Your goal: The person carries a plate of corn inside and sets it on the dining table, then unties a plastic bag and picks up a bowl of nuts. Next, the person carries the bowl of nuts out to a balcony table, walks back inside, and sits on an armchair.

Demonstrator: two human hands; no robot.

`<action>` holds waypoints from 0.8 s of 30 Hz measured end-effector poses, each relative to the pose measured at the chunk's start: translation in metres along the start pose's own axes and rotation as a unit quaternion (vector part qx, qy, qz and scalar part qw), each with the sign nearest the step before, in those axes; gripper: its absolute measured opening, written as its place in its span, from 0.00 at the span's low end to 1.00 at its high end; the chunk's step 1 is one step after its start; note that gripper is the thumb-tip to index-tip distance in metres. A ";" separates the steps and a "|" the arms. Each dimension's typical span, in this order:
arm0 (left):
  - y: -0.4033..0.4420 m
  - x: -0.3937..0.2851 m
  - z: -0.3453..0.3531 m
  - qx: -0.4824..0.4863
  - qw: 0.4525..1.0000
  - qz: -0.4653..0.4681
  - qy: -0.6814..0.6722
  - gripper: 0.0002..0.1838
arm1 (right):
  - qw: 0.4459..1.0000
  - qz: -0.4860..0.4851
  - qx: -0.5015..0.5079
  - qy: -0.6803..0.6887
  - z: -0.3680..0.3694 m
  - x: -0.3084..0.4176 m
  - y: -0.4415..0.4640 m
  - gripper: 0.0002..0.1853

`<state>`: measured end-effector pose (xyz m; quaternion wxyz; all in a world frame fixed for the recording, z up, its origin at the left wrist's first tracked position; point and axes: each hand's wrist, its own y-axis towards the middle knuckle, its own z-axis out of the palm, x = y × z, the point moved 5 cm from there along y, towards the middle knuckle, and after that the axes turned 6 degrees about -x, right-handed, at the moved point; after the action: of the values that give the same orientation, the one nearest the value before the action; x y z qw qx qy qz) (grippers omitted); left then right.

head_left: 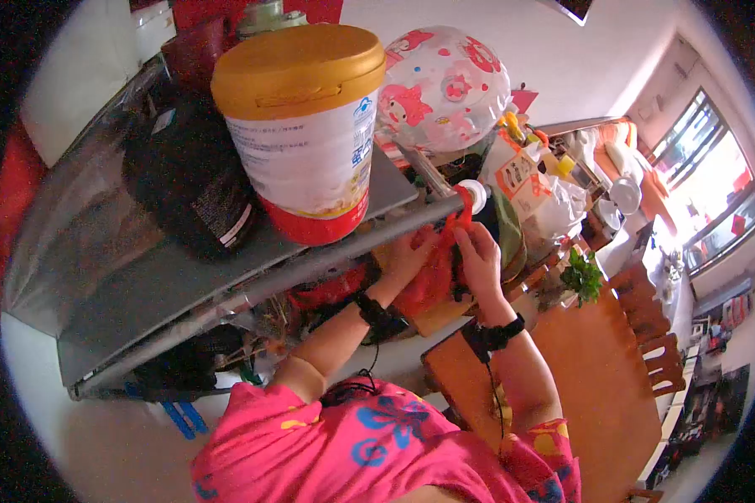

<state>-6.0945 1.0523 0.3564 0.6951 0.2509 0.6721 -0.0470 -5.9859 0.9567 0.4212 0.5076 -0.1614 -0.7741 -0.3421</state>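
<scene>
Gold-lidded plastic tub [310, 159] on a grey shelf [143, 293], left hand [413, 254] half-curled against a red bag [428, 287], with grip too hidden to tell, bag at the metal rail [352, 250] near its white end cap [477, 196], right hand [481, 258] pinching red bag between thumb and fingers, leafy plant [580, 277] near wooden surface [587, 360].

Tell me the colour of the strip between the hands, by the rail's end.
The strip is bright red; the head view, the only one, shows it.
</scene>
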 end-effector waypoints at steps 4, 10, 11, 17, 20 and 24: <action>0.011 0.023 0.024 0.155 0.985 0.011 -0.073 0.15 | 0.994 -0.008 -0.045 0.098 -0.004 0.003 -0.005 0.06; -0.012 -0.010 0.035 0.125 0.991 0.009 -0.048 0.14 | 0.986 -0.029 -0.110 0.125 -0.018 0.020 -0.003 0.07; -0.013 -0.008 0.041 0.128 0.991 0.009 -0.048 0.14 | 0.983 -0.040 -0.121 0.136 -0.020 0.027 -0.002 0.07; -0.015 -0.037 0.054 0.153 0.970 -0.087 -0.169 0.14 | 0.980 -0.004 -0.174 0.100 -0.033 0.019 0.031 0.11; -0.011 -0.044 0.055 0.130 0.984 -0.042 -0.114 0.15 | 0.976 0.024 -0.182 0.121 -0.034 0.017 0.045 0.13; -0.004 -0.044 0.061 0.103 0.986 -0.054 -0.118 0.15 | 0.980 0.063 -0.150 0.119 -0.033 0.015 0.060 0.13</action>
<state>-6.0449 1.0122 0.3954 0.7363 0.2771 0.5897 -0.1824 -5.9343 0.9755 0.4649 0.5865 -0.2424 -0.6366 -0.4382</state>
